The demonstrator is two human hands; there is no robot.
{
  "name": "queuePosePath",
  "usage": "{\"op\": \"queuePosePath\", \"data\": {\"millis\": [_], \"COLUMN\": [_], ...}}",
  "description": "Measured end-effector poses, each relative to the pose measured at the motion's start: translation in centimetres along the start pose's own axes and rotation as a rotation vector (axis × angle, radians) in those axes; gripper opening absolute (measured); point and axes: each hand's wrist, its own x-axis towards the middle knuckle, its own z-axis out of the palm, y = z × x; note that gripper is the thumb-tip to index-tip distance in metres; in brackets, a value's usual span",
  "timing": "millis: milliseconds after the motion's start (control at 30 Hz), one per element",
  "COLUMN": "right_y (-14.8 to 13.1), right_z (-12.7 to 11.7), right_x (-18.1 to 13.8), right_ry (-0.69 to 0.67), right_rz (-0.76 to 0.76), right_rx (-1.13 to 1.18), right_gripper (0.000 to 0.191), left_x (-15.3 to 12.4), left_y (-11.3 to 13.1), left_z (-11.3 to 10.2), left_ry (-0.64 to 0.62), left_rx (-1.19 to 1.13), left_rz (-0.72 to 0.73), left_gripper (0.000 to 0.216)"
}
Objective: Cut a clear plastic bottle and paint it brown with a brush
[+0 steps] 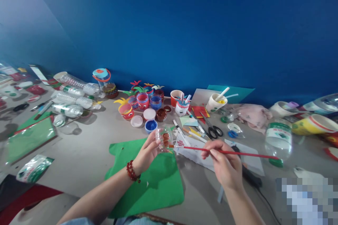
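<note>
My left hand (148,151) grips a clear plastic bottle piece (160,135) with reddish-brown paint on its side. Between the fingers of my right hand (224,160) is a long red-handled paintbrush (195,148). The brush tip meets the painted side of the bottle piece, or lies very close to it. Beneath my left hand spreads a green sheet (158,182). Behind the bottle piece stand an open jar of blue paint (151,126) and a jar of brown paint (161,114).
Decorated cups (143,101) stand near the blue wall. Plastic bottles (67,109) lie at the left. Black-handled scissors (215,132), pens and paper are beyond my right hand. A glue gun (250,175) with a cord lies to its right, near an upturned bottle (278,144).
</note>
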Motion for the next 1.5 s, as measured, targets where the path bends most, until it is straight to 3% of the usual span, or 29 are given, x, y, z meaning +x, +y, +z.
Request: {"op": "queuePosePath", "data": {"millis": [233, 567, 900, 1167, 1500], "right_y": [1.5, -0.2, 1.2, -0.2, 0.7], "right_z": [0.3, 0.2, 0.2, -0.4, 0.1], "right_x": [-0.7, 0.2, -0.4, 0.8, 0.1], "right_ry": [-0.075, 0.020, -0.022, 0.080, 0.016], "right_rz": [0.073, -0.015, 0.065, -0.006, 0.041], "right_rx": [-0.004, -0.034, -0.028, -0.032, -0.066], "right_gripper": [0.011, 0.012, 0.011, 0.010, 0.012], "left_x": [0.1, 0.0, 0.0, 0.0, 0.0], "left_y": [-0.1, 0.0, -0.1, 0.0, 0.0], "left_z": [0.2, -0.1, 0.2, 0.0, 0.4], "left_ry": [0.015, -0.001, 0.006, -0.011, -0.007], "left_rx": [-0.015, -0.001, -0.019, -0.018, -0.035], "left_rz": [-0.007, 0.003, -0.008, -0.007, -0.003], "left_gripper": [0.048, 0.047, 0.046, 0.046, 0.044]}}
